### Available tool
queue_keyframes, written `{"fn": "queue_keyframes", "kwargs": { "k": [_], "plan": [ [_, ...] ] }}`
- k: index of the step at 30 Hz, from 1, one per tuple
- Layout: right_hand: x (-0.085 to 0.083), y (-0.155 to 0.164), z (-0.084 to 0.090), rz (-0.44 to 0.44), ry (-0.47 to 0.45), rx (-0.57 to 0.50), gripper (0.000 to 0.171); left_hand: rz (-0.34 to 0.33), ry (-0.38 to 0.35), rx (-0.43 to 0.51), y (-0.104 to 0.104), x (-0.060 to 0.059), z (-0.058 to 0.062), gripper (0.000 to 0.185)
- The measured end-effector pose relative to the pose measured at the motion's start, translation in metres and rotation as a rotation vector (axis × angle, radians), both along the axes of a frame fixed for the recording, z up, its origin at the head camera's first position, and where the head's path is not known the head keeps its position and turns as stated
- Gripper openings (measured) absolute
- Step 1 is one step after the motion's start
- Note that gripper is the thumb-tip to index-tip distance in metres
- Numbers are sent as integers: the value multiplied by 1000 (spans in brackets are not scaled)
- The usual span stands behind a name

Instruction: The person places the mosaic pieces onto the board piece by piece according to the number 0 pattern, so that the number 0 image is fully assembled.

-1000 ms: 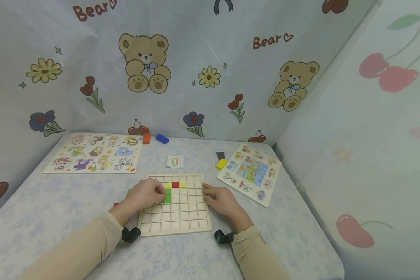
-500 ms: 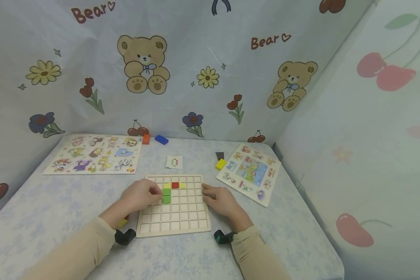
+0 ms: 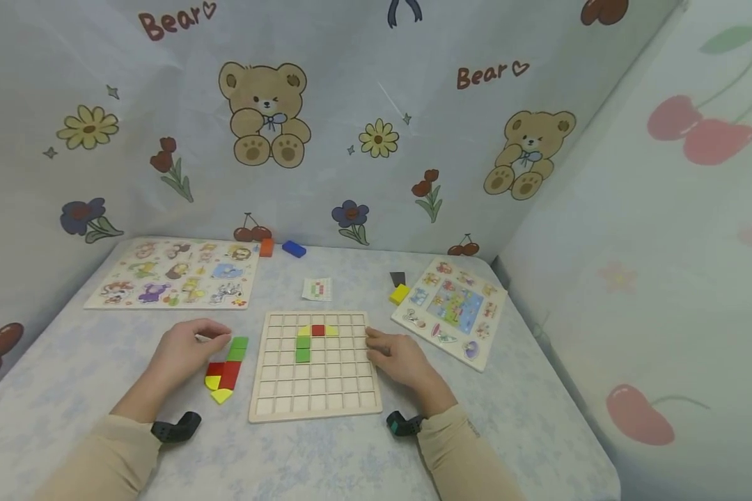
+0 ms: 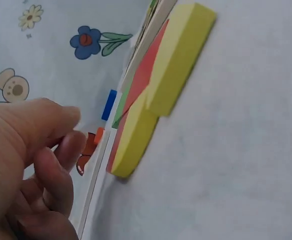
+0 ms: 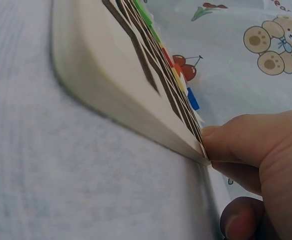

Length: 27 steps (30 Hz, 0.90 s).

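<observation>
A wooden grid board [image 3: 316, 390] lies on the table in front of me. In its upper rows sit a red square [image 3: 317, 330] between two yellow pieces, and a green bar [image 3: 303, 348] below them. My left hand [image 3: 188, 351] hovers left of the board with loosely curled fingers [image 4: 50, 170] and holds nothing. Just beside it lie loose pieces: green [image 3: 238, 348], red [image 3: 225, 372] and yellow [image 3: 218, 390]; the left wrist view shows the yellow piece [image 4: 178, 60] close up. My right hand [image 3: 401, 358] rests against the board's right edge [image 5: 110, 85], fingertips [image 5: 236, 145] touching it.
An animal puzzle board [image 3: 175, 273] lies at the back left, an orange block [image 3: 265, 247] and a blue block [image 3: 294, 249] behind it. A small pattern card [image 3: 317, 289] sits past the grid. A yellow block [image 3: 399, 293], a dark block [image 3: 397, 278] and another puzzle [image 3: 454, 309] are at right. Printed cloth walls enclose the table.
My left hand has left the green bar on the board and moved left to the loose pieces, now uncovered. The right hand has stayed at the board's edge.
</observation>
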State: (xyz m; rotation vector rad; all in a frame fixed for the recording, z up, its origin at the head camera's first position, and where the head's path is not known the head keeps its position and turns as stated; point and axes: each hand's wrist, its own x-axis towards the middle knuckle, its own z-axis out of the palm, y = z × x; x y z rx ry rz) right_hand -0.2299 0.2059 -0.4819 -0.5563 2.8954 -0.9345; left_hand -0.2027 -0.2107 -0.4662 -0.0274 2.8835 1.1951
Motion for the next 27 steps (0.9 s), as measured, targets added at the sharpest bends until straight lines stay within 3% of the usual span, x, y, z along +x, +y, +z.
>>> {"fn": "queue_keyframes", "kwargs": {
  "k": [5, 10, 27],
  "plan": [
    [0, -1, 0, 11, 6, -4, 36, -15, 68, -23, -3, -3, -13, 43],
    [1, -1, 1, 17, 8, -8, 36, -70, 74, -84, -4, -6, -20, 47],
    [2, 1, 3, 24, 4, -25, 35, -94, 68, -160, -2, -9, -22, 48]
  ]
}}
